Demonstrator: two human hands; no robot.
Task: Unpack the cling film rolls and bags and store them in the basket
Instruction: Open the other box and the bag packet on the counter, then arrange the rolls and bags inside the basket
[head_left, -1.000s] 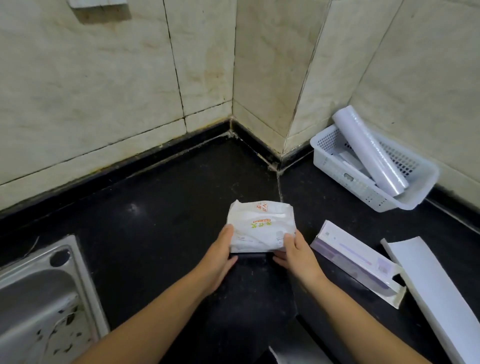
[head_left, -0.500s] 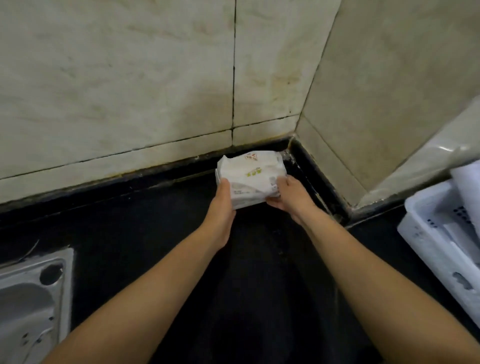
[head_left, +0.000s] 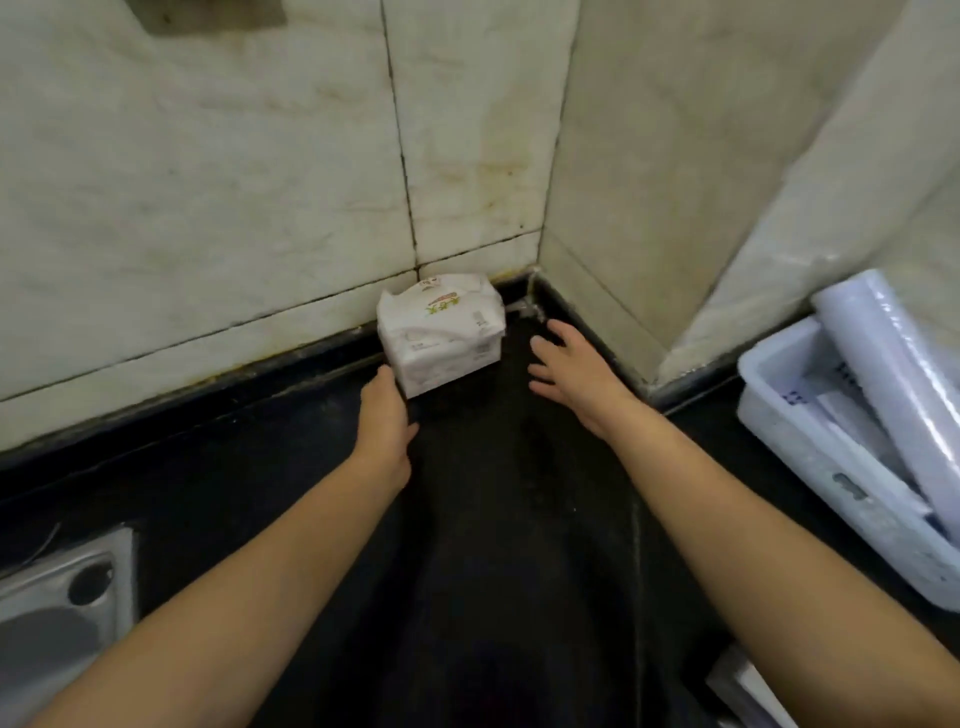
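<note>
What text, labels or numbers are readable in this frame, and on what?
None can be quoted.
White soft pack in the wall corner: green and orange print on top, small grey print on its sides, all too blurred to read.
Flat items in the white basket: dark marks on them, too blurred to read.
Cling film roll in the basket: no print visible.

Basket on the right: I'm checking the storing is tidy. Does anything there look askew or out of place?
Yes. A cling film roll lies tilted in the basket, its upper end sticking out over the rim rather than lying flat inside. Also, the white packet sits in the counter's back corner against the wall, not in the basket.
</note>
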